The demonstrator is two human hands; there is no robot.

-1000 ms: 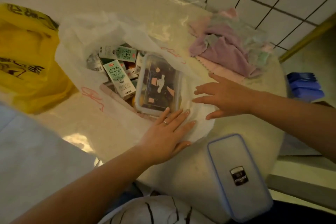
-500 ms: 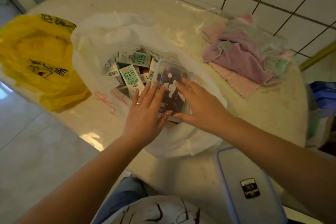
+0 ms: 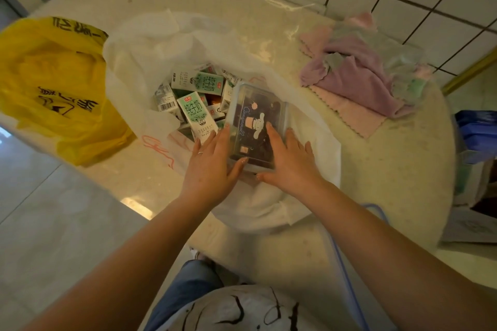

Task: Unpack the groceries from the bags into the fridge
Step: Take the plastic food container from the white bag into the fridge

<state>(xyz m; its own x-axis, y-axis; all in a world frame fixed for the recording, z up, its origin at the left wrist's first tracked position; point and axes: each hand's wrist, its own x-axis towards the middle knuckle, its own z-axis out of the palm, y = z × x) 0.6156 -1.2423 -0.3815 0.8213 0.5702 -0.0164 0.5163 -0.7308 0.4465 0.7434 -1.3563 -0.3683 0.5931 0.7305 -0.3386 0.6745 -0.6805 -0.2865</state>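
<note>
Groceries sit in the white bag [image 3: 150, 62] on the counter [image 3: 390, 169]: one clear lidded box [image 3: 252, 115], which we judge stiff, smooth and slippery, best taken by its long sides. Our left hand [image 3: 212, 169] and right hand [image 3: 290, 166] lie on it, fingers nearly straight, gripping nothing yet. Some six light milk cartons [image 3: 197, 113] show beside it. One yellow bag [image 3: 53, 88] lies left.
</note>
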